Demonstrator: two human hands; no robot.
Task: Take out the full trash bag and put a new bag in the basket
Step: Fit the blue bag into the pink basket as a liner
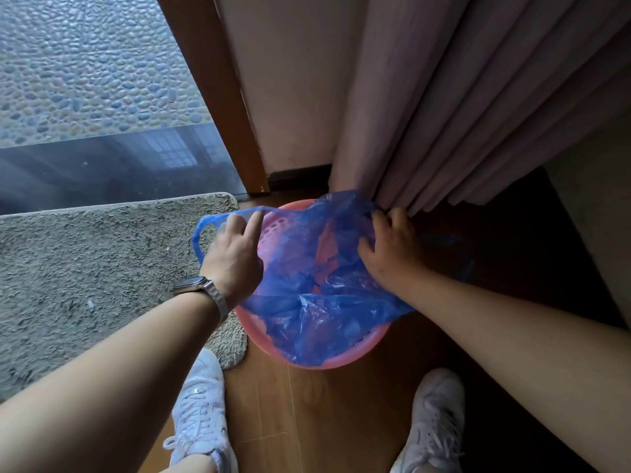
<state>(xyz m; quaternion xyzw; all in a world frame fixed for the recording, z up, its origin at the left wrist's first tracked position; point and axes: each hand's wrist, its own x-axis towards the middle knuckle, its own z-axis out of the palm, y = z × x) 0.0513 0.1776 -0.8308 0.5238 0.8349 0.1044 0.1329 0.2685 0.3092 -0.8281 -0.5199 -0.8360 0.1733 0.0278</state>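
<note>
A pink plastic basket (341, 361) with a perforated wall stands on the wooden floor, straight below me. A thin blue bag (317, 295) lies spread over its mouth, crumpled and partly sunk inside. My left hand (235, 254) holds the bag's left edge near one looped handle, which hangs outside the rim. My right hand (392, 247) presses the bag's right edge against the basket's right rim, fingers curled over the plastic. No full trash bag is in view.
A shaggy grey rug (85, 268) lies left of the basket. Pink curtains (461, 114) hang just behind it, touching the bag. A wooden door frame (222, 97) and a glass door stand at the back left. My white shoes (201, 404) flank the near floor.
</note>
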